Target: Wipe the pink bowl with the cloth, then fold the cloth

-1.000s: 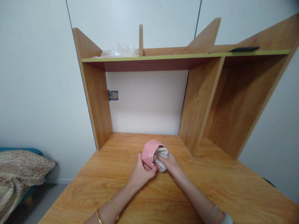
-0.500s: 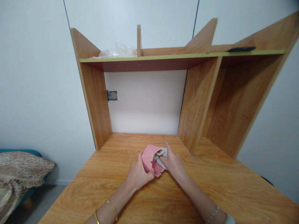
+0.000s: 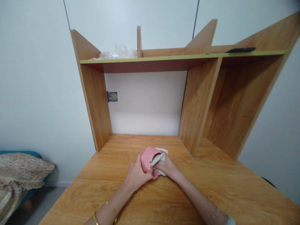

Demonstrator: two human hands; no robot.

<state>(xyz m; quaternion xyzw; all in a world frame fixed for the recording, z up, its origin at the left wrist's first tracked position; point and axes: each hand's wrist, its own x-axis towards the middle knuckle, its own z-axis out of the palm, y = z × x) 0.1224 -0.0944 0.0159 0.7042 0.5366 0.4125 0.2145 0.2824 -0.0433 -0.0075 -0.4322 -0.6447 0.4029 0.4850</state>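
Observation:
A pink container (image 3: 148, 157), angular and hollow with notches along its rim, is tipped on its side above the desk, its opening facing right. My left hand (image 3: 138, 172) is wrapped round it from the left, thumb at the lower rim. In my right hand (image 3: 169, 167) is a crumpled whitish cloth (image 3: 160, 158), pushed into the container's mouth. The right fingertips are hidden in the cloth and behind the rim.
The wooden desk (image 3: 112, 187) carries a hutch with upright side panels. On its shelf (image 3: 164, 58) lie a clear plastic bag (image 3: 117, 52) and a flat dark object (image 3: 241, 49). An open socket box (image 3: 112, 96) shows in the back wall. A patterned blanket (image 3: 23, 168) lies at left.
My right hand has moved slightly left and down, taking the cloth deeper into the container. Its raised finger has folded down. The left hand and container have shifted only a little.

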